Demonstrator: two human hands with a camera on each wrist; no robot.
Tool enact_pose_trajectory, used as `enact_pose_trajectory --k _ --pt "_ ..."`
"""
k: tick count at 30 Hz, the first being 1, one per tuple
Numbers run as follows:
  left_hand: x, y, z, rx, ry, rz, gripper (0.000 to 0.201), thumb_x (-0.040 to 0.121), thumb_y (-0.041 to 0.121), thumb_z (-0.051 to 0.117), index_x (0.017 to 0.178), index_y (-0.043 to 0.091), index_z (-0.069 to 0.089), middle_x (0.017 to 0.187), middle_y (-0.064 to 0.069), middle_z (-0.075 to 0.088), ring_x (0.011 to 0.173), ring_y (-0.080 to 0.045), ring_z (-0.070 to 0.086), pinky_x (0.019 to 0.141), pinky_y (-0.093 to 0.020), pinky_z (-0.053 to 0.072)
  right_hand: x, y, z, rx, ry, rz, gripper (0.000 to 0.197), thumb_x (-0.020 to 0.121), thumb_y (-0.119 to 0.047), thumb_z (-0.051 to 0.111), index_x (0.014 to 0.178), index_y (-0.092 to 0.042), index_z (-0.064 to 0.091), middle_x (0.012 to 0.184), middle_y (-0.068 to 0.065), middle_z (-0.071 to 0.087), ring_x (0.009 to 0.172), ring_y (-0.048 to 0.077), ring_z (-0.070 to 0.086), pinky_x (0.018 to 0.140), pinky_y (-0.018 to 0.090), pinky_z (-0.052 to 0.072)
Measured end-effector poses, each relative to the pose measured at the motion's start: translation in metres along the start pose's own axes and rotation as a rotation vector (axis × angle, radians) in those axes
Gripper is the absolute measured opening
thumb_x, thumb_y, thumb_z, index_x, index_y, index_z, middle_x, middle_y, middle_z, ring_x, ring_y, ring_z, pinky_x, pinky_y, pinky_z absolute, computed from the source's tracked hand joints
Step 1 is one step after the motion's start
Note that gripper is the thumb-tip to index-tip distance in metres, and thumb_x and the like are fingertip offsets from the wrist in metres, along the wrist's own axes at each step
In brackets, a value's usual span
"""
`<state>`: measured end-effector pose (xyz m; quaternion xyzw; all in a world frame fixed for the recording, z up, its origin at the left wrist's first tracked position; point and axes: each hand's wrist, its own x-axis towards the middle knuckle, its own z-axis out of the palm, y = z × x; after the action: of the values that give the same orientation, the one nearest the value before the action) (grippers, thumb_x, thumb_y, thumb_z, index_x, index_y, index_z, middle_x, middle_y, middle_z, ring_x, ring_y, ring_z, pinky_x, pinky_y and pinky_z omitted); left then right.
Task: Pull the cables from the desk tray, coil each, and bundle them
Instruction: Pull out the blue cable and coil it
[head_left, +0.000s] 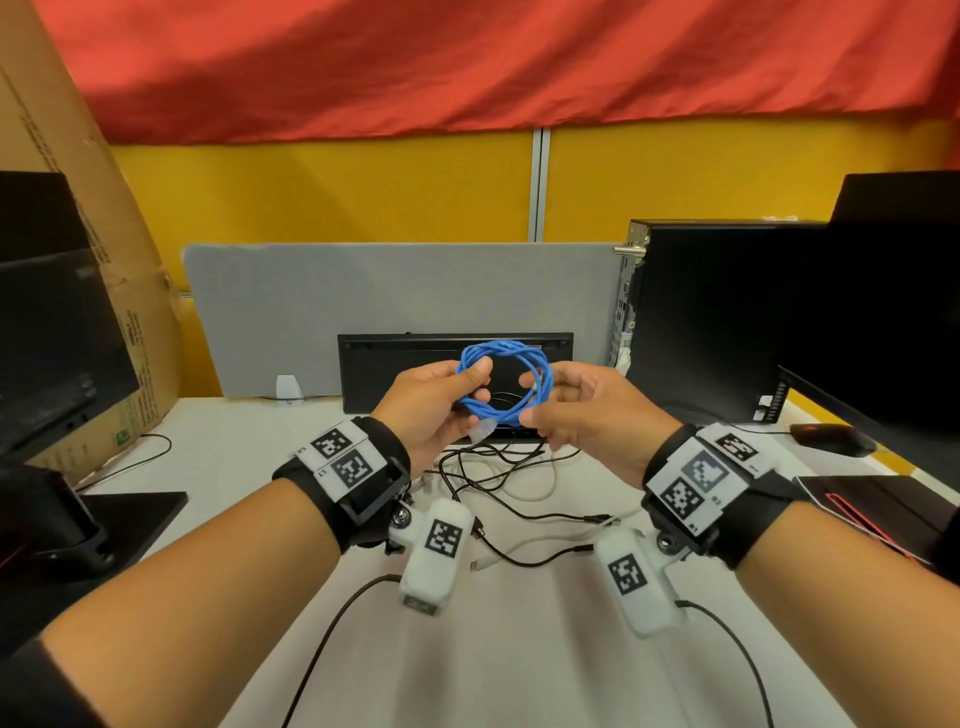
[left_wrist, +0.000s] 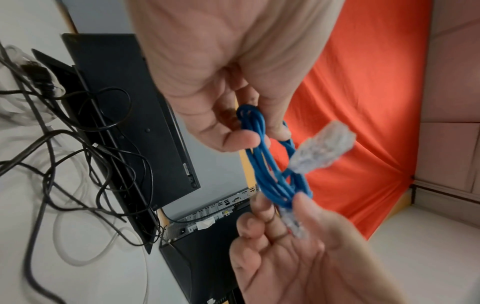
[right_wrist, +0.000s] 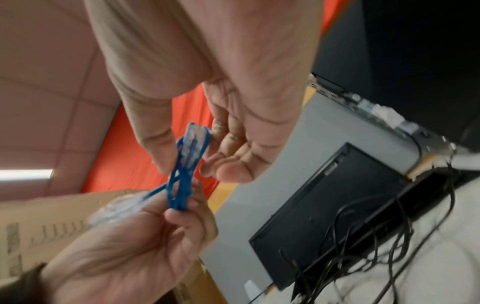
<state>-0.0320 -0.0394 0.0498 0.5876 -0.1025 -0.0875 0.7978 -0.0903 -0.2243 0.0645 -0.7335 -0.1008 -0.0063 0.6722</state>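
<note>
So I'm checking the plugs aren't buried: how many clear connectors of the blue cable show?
2: one connector sticks out free of the blue cable coil, the other lies against the right hand.

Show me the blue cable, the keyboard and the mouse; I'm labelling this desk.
blue cable (head_left: 503, 349): head view, top of the coil.
keyboard (head_left: 395, 364): head view, left part of its underside.
mouse (head_left: 831, 438): head view, its top.

Head cam: high, looks fwd/down over both forearms at white desk (head_left: 519, 649). L wrist cam: v. close under palm, faces fingers. R wrist cam: same, mirrored. All three share coiled blue network cable (head_left: 501, 382) (left_wrist: 270, 170) (right_wrist: 182, 181), black tray (head_left: 415, 364) (left_wrist: 124, 107) (right_wrist: 337, 205).
</note>
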Motion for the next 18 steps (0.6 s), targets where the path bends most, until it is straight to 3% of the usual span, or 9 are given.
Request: enact_pose_trajectory --k 4,7,10,13,18 --pt "-0.003 0.002 0.005 0.025 0.038 0.089 0.016 0.088 0.017 0.069 0.097 0.005 0.070 0.073 -0.007 0.064 0.063 -0.012 0.064 0.052 -0.018 0.053 0.002 0.003 0.006 0.198 -0.020 0.092 0.013 0.087 -0.013 0.067 0.100 -0.011 0.069 0.085 0.005 0.066 0.069 0.016 0.059 0.063 0.031 0.050" --pt "-0.004 0.002 0.007 0.030 0.071 0.104 0.015 0.087 0.016 0.069 0.096 0.004 0.071 0.073 -0.007 0.063 0.065 -0.012 0.064 0.053 -0.018 0.052 0.002 0.004 0.011 0.153 -0.034 0.096 0.018 0.082 -0.021 0.074 0.098 -0.013 0.069 0.089 0.006 0.066 0.073 0.017 0.059 0.064 0.031 0.050" --pt "-0.006 -0.001 0.007 0.041 0.091 0.075 0.013 0.087 0.019 0.070 0.090 0.006 0.070 0.068 -0.005 0.062 0.060 -0.011 0.062 0.052 -0.019 0.053 0.004 0.005 0.018 0.044 -0.005 0.093 0.018 0.080 -0.008 0.074 0.095 -0.009 0.064 0.084 0.009 0.062 0.073 0.019 0.057 0.059 0.030 0.051" --pt "-0.008 -0.005 0.004 0.050 0.095 0.026 0.014 0.088 0.021 0.069 0.090 0.007 0.069 0.066 -0.004 0.063 0.060 -0.012 0.061 0.053 -0.020 0.054 0.008 0.007 0.023 -0.082 0.045 0.090 0.013 0.080 -0.001 0.068 0.082 -0.011 0.061 0.075 0.007 0.061 0.069 0.019 0.057 0.058 0.031 0.052" --pt "-0.009 -0.008 -0.002 0.074 0.124 -0.022 0.016 0.087 0.021 0.069 0.093 0.006 0.070 0.066 -0.003 0.065 0.059 -0.011 0.062 0.052 -0.020 0.055 0.013 0.017 0.034 -0.205 0.144 0.103 0.013 0.076 0.001 0.065 0.074 -0.011 0.060 0.062 0.009 0.060 0.049 0.018 0.058 0.054 0.031 0.054"
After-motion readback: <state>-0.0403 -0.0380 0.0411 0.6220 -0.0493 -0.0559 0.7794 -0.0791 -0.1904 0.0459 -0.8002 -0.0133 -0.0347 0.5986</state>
